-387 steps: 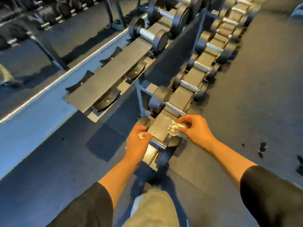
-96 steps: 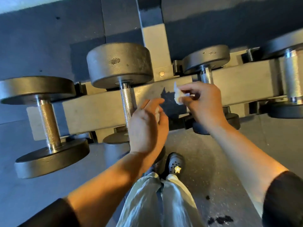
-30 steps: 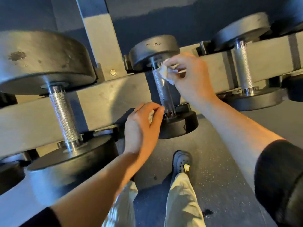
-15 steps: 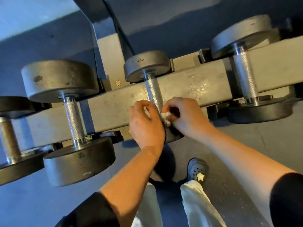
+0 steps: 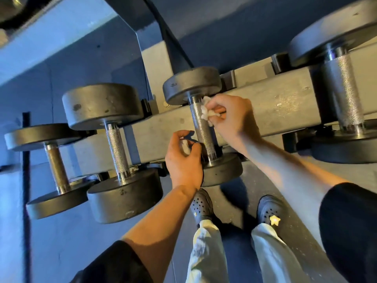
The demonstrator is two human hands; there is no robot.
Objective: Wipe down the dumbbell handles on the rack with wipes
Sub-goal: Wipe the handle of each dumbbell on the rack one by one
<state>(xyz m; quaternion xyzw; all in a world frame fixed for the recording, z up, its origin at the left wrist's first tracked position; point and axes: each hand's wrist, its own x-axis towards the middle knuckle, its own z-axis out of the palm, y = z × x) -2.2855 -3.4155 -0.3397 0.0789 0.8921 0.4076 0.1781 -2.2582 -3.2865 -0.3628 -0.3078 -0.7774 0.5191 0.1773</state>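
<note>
Right hand: my right hand (image 5: 230, 117) pinches a crumpled white wipe (image 5: 207, 113) between thumb and curled fingers and presses it against the upper part of the knurled steel handle (image 5: 202, 127), just below the far plate.

Left hand: my left hand (image 5: 183, 160) sits just left of the lower end of that handle, fingers curled around a second small white wad (image 5: 186, 146). I cannot tell whether the hand touches the bar.

Dumbbell being wiped: a small dark grey round-plated dumbbell (image 5: 222, 170) lies across the grey metal rack rail (image 5: 275, 107), its far plate above the rail and its near plate below my left hand.

Neighbours to the left: a larger grey dumbbell with a knurled silver handle (image 5: 117, 148) rests beside it on the same rail, and further left sits a dumbbell with a brownish, duller handle (image 5: 57, 166).

Neighbour to the right: a thick-handled big dumbbell (image 5: 342, 94) rests on the rail, well apart from my hands.

Rack frame: a dark slanted upright post (image 5: 155, 45) rises behind the rail.

Below: I see light grey trousers (image 5: 206, 252), two dark perforated clogs, the right clog (image 5: 269, 209) bearing a yellow star charm (image 5: 274, 220), standing on speckled dark gym flooring (image 5: 295, 237).

Sleeves: black sleeves (image 5: 350, 225) cover both upper arms.
</note>
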